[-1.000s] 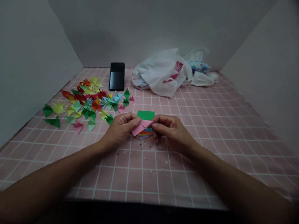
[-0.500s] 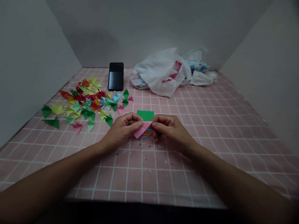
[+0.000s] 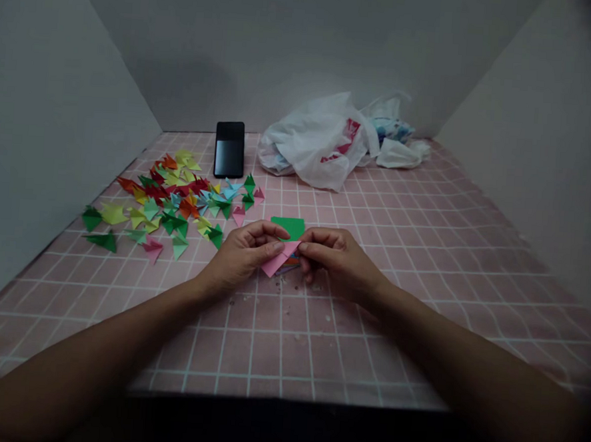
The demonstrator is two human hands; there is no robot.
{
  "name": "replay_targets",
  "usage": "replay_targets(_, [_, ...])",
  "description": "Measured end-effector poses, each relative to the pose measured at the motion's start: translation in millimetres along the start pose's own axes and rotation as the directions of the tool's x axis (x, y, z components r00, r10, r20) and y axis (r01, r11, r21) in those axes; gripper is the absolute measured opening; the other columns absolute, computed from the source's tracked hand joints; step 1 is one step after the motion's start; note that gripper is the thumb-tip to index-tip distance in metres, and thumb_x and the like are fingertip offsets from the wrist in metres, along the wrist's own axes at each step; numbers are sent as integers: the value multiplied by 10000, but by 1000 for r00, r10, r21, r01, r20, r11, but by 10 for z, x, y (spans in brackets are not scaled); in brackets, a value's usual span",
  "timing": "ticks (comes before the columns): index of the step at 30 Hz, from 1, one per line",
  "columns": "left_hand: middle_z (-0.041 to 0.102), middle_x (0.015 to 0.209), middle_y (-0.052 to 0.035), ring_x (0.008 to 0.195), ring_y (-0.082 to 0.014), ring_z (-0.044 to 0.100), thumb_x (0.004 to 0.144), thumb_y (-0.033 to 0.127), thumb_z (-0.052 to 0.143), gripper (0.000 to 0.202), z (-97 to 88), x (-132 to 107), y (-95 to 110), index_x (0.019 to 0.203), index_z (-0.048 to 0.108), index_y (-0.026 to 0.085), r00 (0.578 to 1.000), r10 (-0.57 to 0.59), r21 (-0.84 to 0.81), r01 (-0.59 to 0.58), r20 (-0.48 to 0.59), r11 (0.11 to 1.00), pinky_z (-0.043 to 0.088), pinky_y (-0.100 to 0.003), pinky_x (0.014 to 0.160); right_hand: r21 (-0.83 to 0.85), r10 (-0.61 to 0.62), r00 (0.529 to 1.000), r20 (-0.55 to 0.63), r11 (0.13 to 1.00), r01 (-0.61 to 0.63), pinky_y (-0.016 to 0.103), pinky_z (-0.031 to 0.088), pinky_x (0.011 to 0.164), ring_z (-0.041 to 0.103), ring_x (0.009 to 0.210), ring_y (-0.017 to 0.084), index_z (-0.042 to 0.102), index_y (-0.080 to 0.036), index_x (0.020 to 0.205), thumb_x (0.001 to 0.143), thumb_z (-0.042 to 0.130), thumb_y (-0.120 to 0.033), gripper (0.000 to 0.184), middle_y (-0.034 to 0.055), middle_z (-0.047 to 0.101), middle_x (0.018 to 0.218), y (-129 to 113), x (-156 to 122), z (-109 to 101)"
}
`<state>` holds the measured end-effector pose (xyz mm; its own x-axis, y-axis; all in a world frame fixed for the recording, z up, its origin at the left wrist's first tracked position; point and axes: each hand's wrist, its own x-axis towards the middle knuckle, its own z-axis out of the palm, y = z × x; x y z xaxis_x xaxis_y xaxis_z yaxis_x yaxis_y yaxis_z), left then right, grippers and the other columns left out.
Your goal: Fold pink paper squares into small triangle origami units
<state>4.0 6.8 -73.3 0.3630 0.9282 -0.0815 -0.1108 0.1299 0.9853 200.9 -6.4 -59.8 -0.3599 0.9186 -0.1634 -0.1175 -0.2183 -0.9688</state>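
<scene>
Between my two hands is a small piece of pink folded paper [image 3: 276, 264], its lower tip pointing down and towards me. My left hand [image 3: 248, 248] pinches its left side between thumb and fingers. The thumb and forefinger of my right hand [image 3: 334, 253] close on its right corner. Just behind and under the pink paper lies a stack of coloured paper with a green sheet [image 3: 289, 226] on top; orange, blue and purple edges show below. My fingers hide part of the stack.
To the left spreads a pile of small folded paper pieces [image 3: 175, 224] in many colours. A black phone [image 3: 229, 151] lies behind it. Crumpled white plastic bags [image 3: 320, 142] sit at the back wall. Small crumbs dot the pink checked tablecloth [image 3: 287, 354].
My left fingers have shifted slightly over the pink paper, covering more of its upper edge. Both hands keep nearly the same place.
</scene>
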Motion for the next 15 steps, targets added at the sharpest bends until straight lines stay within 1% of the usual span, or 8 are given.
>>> replay_targets(3, [635,746,24,634,-89,550,747,291,822,243,11,3,29,919,691,179,998,56,11,-56,0,998,415,-204,601,39,9,1000,10,999,-10,216,467,447,550,431,94,629,-186,700,781,708,-330,183,-29,630,545,6,-1,-2])
replay_targets(7, [643,798,19,691,-94,578,744,269,814,228,26,5,58,878,652,182,992,123,25,-123,-20,992,446,-204,643,49,-18,1000,24,999,17,215,480,457,575,447,100,662,-177,734,788,725,-339,182,-21,647,566,14,9,-30])
replay_targets(11, [623,778,22,677,-100,566,769,280,776,204,45,-9,94,877,629,188,987,158,130,-153,-24,980,445,-211,626,72,-26,999,19,997,25,221,478,450,590,458,112,691,-175,774,826,716,-455,287,-7,655,578,26,36,-78])
replay_targets(13, [620,777,20,674,-104,562,784,277,750,176,61,-23,110,864,620,190,984,178,192,-174,-3,966,444,-216,622,62,2,1000,27,998,-4,220,466,439,581,447,109,664,-176,729,826,726,-509,352,-4,651,573,29,47,-89])
replay_targets(15, [621,785,15,678,-106,560,801,267,726,145,77,-38,118,861,618,190,980,197,241,-196,21,950,444,-220,623,46,24,999,38,999,-26,213,453,431,567,430,99,623,-180,676,797,760,-504,372,-8,644,562,30,52,-88])
